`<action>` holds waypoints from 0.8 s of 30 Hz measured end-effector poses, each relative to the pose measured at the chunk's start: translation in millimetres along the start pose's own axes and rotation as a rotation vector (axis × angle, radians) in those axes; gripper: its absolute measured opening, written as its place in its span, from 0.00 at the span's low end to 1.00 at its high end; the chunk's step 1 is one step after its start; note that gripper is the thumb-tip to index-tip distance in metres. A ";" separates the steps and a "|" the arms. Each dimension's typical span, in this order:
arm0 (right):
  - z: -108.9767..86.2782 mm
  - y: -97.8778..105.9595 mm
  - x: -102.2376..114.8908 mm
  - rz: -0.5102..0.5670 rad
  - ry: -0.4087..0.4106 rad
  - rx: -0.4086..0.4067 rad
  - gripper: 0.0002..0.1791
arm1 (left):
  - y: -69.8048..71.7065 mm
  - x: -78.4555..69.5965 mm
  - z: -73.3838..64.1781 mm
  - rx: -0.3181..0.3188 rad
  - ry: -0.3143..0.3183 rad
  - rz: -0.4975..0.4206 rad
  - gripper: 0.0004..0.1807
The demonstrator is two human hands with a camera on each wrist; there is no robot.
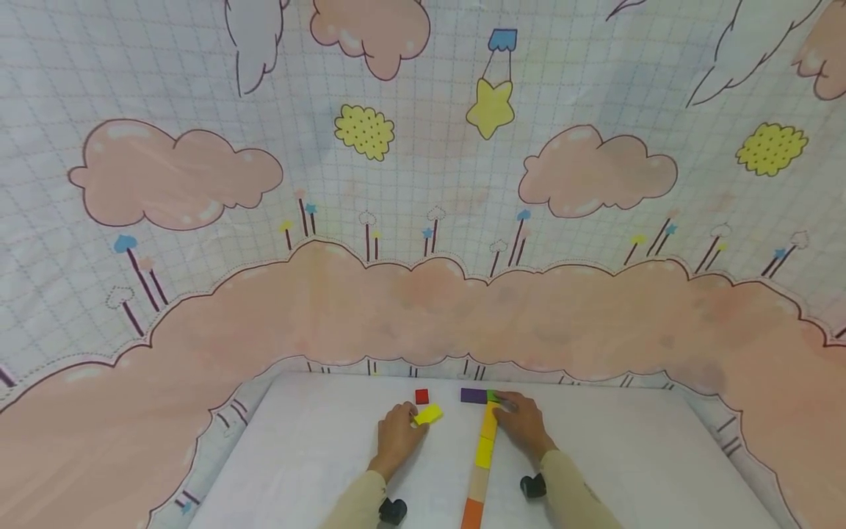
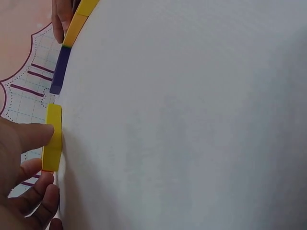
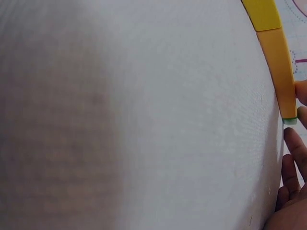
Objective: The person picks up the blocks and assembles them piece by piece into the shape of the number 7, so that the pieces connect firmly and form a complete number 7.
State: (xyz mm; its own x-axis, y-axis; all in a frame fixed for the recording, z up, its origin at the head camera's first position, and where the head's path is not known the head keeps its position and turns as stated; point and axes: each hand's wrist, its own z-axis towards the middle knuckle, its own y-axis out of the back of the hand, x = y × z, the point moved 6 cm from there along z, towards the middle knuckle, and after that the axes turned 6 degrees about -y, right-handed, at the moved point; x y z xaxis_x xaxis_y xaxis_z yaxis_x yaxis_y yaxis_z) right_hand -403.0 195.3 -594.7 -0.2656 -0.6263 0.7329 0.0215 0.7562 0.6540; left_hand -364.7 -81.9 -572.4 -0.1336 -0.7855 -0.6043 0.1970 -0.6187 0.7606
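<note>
My left hand (image 1: 399, 435) pinches a yellow block (image 1: 428, 414) between thumb and fingers, near the tabletop; the left wrist view shows the thumb on this yellow block (image 2: 53, 139). Just beyond it lies a small red block (image 1: 421, 397). My right hand (image 1: 525, 422) is at the far end of a row of blocks, touching the orange-yellow block (image 1: 489, 421) and the small green block (image 1: 492, 395), which its fingers partly cover. Left of the green block, a purple block (image 1: 473, 395) lies crosswise. In the right wrist view, fingertips meet the side of the orange-yellow block (image 3: 280, 72).
The row runs toward me through a yellow block (image 1: 485, 452), a tan block (image 1: 479, 483) and an orange block (image 1: 472, 513). All lie on a white tabletop (image 1: 297, 441). Behind the table hangs a cloth printed with clouds (image 1: 178, 176).
</note>
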 end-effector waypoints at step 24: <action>3.3 1.5 -1.4 0.009 0.014 0.011 0.22 | -4.6 -7.3 12.5 -0.020 -0.063 -0.013 0.13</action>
State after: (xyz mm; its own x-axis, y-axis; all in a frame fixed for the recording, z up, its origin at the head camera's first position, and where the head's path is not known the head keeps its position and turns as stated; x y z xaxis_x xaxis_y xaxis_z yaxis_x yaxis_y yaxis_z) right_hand -405.8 198.0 -595.3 -0.2520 -0.6218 0.7415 0.0130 0.7640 0.6451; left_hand -376.7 -73.5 -568.5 -0.1975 -0.7771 -0.5976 0.2139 -0.6291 0.7474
